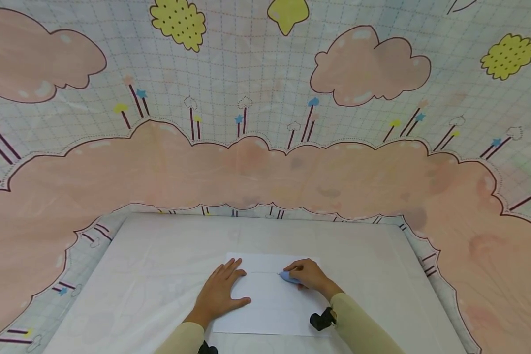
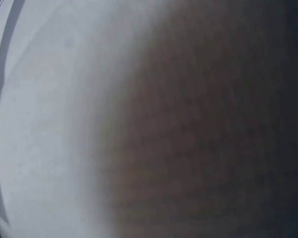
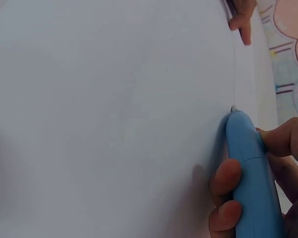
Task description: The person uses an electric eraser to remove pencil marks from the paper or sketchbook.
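Note:
A white sheet of paper (image 1: 269,309) lies on the pale covered tabletop. My left hand (image 1: 221,287) rests on its left side, fingers straight and thumb spread to the right. In my right hand (image 1: 309,275) is a blue utility knife (image 3: 251,163) with a rounded nose and a small metal tip. Fingers and thumb grip its body from both sides, and the tip is right at the paper near its upper right part. A faint thin line (image 3: 234,74) runs across the sheet from the knife tip toward the left hand.
The pale tabletop (image 1: 150,275) extends around the sheet. Past its edges hangs or lies a printed cloth (image 1: 265,172) with pink clouds and yellow shapes. Black wrist straps (image 1: 322,319) sit over the beige sleeves (image 1: 362,324). The left wrist view is mostly blurred and dark.

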### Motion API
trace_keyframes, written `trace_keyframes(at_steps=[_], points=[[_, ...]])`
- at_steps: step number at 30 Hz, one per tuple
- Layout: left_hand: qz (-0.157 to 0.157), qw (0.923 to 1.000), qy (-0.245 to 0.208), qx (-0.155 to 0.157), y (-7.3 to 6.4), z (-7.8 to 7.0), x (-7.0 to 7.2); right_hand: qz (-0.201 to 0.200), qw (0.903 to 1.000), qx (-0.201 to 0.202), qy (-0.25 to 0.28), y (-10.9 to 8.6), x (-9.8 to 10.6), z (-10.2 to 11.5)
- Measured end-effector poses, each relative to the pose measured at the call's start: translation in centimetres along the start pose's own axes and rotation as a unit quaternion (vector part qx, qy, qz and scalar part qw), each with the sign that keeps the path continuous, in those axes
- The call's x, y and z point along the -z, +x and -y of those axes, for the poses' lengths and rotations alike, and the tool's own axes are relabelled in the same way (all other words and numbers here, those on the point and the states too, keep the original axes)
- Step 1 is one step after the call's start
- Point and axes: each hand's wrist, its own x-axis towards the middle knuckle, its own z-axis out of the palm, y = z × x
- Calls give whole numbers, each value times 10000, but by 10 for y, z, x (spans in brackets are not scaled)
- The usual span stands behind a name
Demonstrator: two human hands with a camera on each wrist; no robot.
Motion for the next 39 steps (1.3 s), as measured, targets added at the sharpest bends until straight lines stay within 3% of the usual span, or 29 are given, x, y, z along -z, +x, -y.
trace_keyframes(at_steps=[10, 22, 39], points=[[-82, 10000, 0, -53, 0, 4, -5, -27, 9998, 24, -172, -1, 4, -4], [-160, 9998, -77, -83, -1, 3, -4, 70, 9999, 132, -25, 3, -4, 1], [-7, 10000, -94, 7, 0, 2, -1, -1, 9999, 112, -30, 1, -3, 6]])
